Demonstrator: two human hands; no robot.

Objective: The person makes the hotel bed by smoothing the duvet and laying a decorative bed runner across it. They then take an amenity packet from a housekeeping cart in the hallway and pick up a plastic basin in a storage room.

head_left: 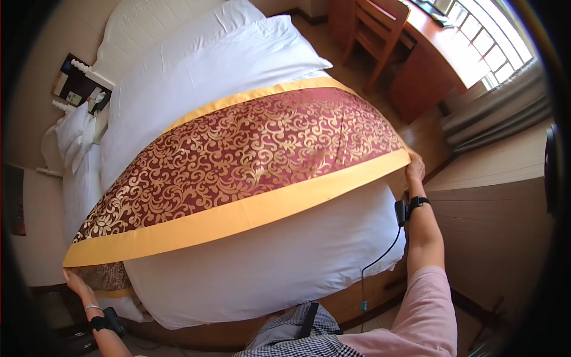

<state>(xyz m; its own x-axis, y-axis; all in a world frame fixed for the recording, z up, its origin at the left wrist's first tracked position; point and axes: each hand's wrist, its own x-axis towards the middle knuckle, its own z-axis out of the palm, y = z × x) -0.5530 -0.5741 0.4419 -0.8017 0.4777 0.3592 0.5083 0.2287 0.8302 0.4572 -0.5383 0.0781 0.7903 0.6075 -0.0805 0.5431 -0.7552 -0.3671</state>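
A bed runner (pixel 250 157), dark red with gold scrolls and yellow borders, stretches across the bed between my two hands. My right hand (pixel 415 168) is closed on its near corner at the right side of the bed. At the far left, my left hand (pixel 76 282) grips the opposite near corner, its fingers partly hidden under the cloth. Beneath the runner lies a white duvet (pixel 279 256), smooth toward the foot of the bed. White pillows (pixel 238 50) rest against the pale headboard (pixel 154 30).
A second bed with a white pillow (pixel 74 131) and a similar patterned runner (pixel 104 276) stands at left. Upper right are a wooden chair (pixel 380 30) and a desk (pixel 428 77) by the window. A grey curtain (pixel 499 113) hangs at right. A cable (pixel 372 265) dangles from my right wrist strap.
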